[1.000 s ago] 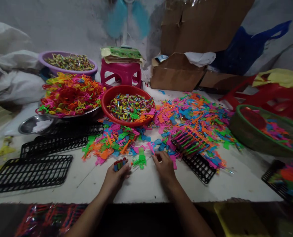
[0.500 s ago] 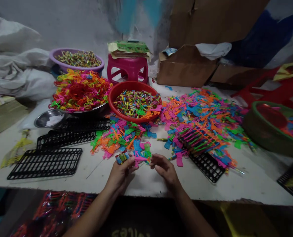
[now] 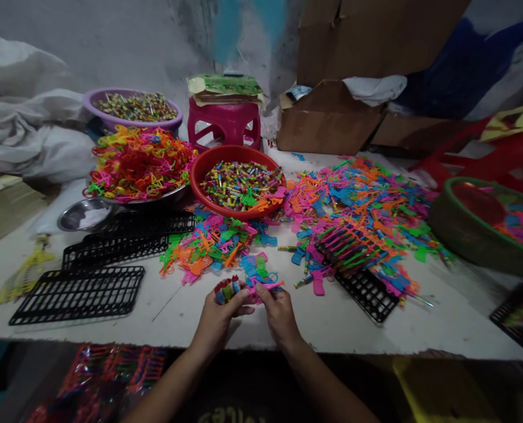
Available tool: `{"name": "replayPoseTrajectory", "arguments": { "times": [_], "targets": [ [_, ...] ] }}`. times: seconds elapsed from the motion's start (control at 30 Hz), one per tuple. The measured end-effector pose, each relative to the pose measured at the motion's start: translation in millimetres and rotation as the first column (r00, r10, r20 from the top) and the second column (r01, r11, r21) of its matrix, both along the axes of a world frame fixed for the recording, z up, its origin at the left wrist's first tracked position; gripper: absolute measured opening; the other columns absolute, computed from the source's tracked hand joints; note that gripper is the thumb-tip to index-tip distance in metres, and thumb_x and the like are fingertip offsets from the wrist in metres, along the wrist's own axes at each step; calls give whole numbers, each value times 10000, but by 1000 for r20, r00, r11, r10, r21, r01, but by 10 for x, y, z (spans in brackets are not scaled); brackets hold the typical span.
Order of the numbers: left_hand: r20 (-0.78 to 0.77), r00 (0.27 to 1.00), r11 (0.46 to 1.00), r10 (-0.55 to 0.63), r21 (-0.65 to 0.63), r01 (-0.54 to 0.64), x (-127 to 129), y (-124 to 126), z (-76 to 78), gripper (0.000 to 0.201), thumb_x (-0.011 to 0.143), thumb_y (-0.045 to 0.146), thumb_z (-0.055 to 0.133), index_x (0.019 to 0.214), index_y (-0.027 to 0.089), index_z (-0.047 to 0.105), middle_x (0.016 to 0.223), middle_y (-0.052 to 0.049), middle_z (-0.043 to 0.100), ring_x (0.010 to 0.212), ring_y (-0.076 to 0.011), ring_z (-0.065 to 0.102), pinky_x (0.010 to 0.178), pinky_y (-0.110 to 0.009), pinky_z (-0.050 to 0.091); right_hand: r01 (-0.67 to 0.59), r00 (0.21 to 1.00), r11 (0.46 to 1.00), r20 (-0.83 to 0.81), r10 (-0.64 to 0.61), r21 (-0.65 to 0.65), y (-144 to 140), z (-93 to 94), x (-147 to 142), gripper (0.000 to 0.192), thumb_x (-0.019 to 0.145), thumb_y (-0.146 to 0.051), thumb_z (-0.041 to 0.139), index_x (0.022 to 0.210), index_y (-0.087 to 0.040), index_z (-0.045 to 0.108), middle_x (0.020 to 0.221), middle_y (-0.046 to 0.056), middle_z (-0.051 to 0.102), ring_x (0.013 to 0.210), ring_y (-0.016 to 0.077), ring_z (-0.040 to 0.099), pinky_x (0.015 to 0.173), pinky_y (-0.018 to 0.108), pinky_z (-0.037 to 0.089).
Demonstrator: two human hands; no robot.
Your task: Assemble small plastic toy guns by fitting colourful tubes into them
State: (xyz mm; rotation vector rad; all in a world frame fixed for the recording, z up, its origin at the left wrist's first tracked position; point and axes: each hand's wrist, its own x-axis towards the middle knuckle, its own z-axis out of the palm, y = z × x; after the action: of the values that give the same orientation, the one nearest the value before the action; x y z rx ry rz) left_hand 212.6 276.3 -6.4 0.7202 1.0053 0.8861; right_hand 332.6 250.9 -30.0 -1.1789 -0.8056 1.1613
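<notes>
The right hand has closed in on the left hand. Left clamps a bundle of small tubes; right pinches a pink piece at the bundle's 3 o'clock. Both look light, stiff and slippery, best pinched mid-length.

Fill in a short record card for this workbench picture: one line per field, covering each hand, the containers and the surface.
Left hand: grips a small bundle of coloured tubes
Right hand: pinches a pink plastic piece, close to the left hand
Red bowl: holds many small coloured tubes
Metal dish: heaped with bright plastic loops
Purple basin: filled, behind the dish
Black grid trays: stacked at left
Table: white, strewn with coloured plastic pieces
</notes>
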Motion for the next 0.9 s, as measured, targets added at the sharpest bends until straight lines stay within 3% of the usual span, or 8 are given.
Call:
{"name": "replayPoseTrajectory", "arguments": {
  "times": [0.2,0.37,0.47,0.6,0.67,0.9],
  "targets": [
    [-299,948,970,-110,177,168,-83,-8,-86,431,614,358,701,971,156,570,617,-7,596,484,-147,577,333,-177,387,95,990,993,112,-87,-66,-16,14,113,316,740,-398,569,545,-158,506,505,-17,494,509,105,439,527,224,370],
    [-374,912,923,-167,266,279,-106,-38,-106,328,662,332,658,944,171,616,764,-28,629,466,-105,543,475,-227,479,32,993,997,114,-23,-73,-1,57,131,312,752,-398,555,565,-154,500,474,-28,468,476,93,408,510,223,345],
    [-458,875,896,-159,306,323,-110,-37,-73,292,666,319,649,924,184,647,794,-42,652,525,-131,563,515,-247,490,30,992,997,121,-22,-66,1,83,133,311,747,-391,559,555,-155,494,467,-34,461,470,87,400,505,218,339],
    [-572,817,760,-75,497,418,-147,-12,-80,254,680,245,635,932,232,667,896,-56,669,803,-196,610,742,-277,473,4,992,997,124,6,-79,-3,99,144,310,732,-393,565,545,-157,494,460,-34,459,458,87,405,484,216,335],
    [-584,809,708,-64,545,449,-172,-1,-108,295,676,190,621,964,245,659,893,-61,671,814,-196,608,746,-267,461,-29,991,995,131,41,-92,-4,97,151,308,731,-399,564,553,-156,501,454,-34,457,446,88,407,471,217,333],
    [-610,792,635,-33,599,488,-212,5,-176,452,657,58,535,1040,281,623,797,-45,652,733,-164,591,670,-228,435,-13,993,993,118,27,-114,7,91,159,308,733,-400,563,561,-156,491,428,-38,452,413,79,393,448,214,327]
  ]
}}
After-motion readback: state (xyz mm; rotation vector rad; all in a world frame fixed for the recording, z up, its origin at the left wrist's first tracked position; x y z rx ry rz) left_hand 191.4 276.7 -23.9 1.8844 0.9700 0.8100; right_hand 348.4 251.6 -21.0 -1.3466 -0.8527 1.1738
